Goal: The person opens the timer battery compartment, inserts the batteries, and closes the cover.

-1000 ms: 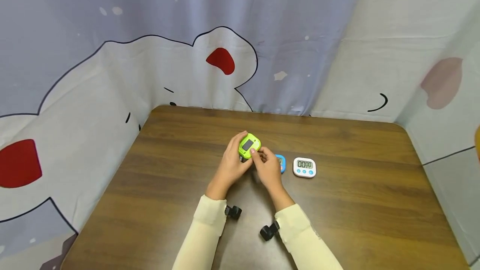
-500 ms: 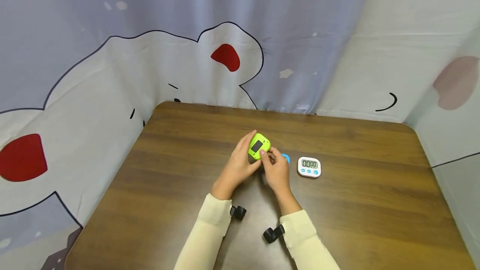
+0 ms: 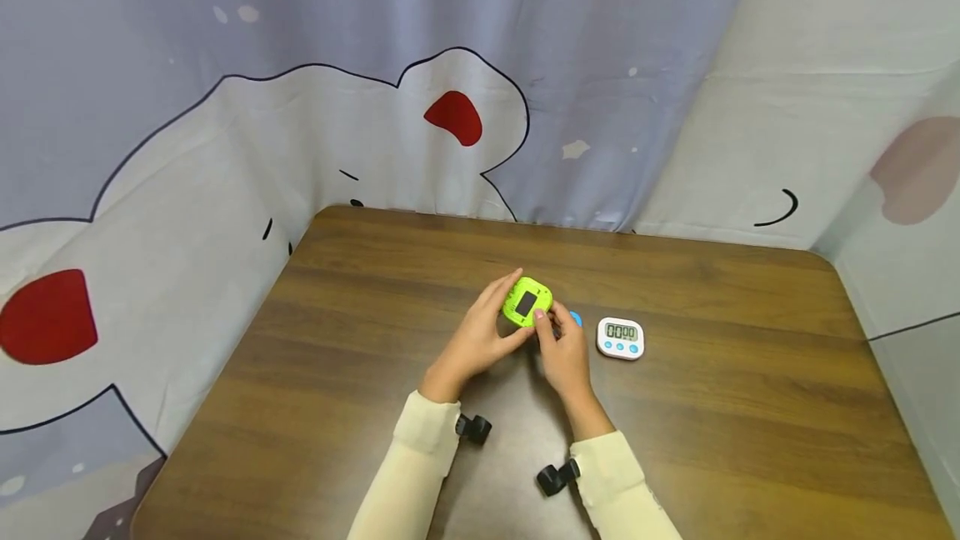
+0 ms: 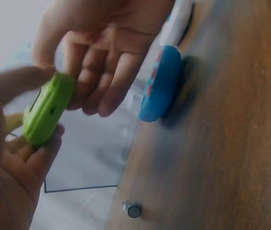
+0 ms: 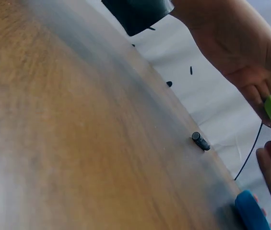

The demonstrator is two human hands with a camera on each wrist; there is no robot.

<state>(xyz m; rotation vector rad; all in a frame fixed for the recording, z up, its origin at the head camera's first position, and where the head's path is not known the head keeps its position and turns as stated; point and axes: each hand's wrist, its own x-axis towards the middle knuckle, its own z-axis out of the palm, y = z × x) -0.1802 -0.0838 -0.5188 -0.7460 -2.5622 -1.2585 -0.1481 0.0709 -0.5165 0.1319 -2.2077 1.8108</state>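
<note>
Both hands hold a green digital timer (image 3: 527, 303) above the table, a dark rectangle showing on its upward face. My left hand (image 3: 476, 344) grips its left side between fingers and thumb. At its lower right edge my right hand (image 3: 567, 357) pinches it, thumb on the face. In the left wrist view the green timer (image 4: 49, 110) appears edge-on. A blue timer (image 4: 161, 86) lies on the table beneath the right hand; the head view shows only a sliver of it.
A white timer (image 3: 620, 338) reading zeros lies right of the hands on the wooden table (image 3: 750, 407). One small dark cylinder, like a battery (image 5: 201, 141), rests on the tabletop. Patterned curtains (image 3: 360, 148) hang behind the table.
The camera view has shifted a little. Both hands have carried the green timer slightly right, towards the white one, covering more of the blue timer. Their hold looks the same.
</note>
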